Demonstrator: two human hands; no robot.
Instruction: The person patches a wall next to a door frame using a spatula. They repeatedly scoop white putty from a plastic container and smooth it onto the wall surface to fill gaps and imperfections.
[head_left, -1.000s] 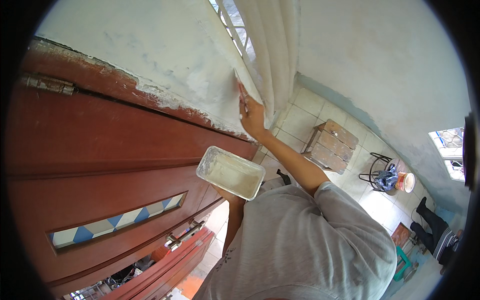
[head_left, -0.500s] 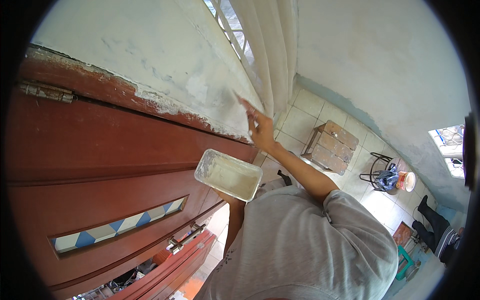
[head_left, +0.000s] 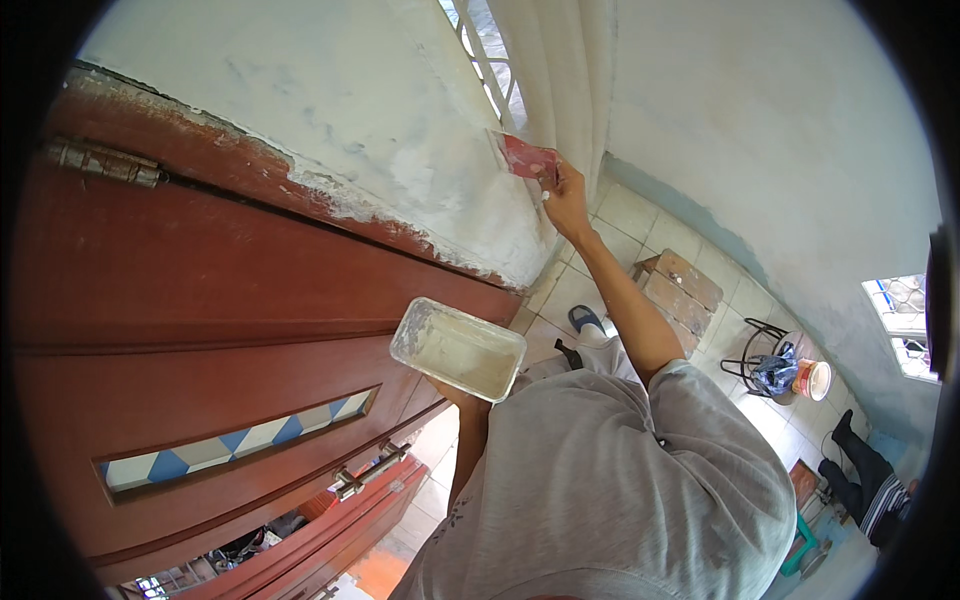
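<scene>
My right hand (head_left: 566,198) is closed on a red putty knife (head_left: 529,158), a flat blade smeared with white. Its edge meets the wall (head_left: 400,110) close to the window's corner, where white filler is spread in patches. My left hand (head_left: 459,393) holds up a rectangular pan (head_left: 458,350) from below, near my chest. Pale putty coats the inside of the pan. Most of the left hand's fingers are hidden under it.
A red-brown door (head_left: 200,270) with a metal handle (head_left: 370,470) stands close on my left. Beige curtain (head_left: 565,80) hangs beside the window. On the tiled floor are a wooden stool (head_left: 680,290) and a round stool (head_left: 775,365) bearing a tub (head_left: 812,379). Another person's legs (head_left: 862,470) show at far right.
My right hand has moved up and to the right along the wall, and the red blade now shows its flat face. A sandalled foot has come into sight. The pan stays in place.
</scene>
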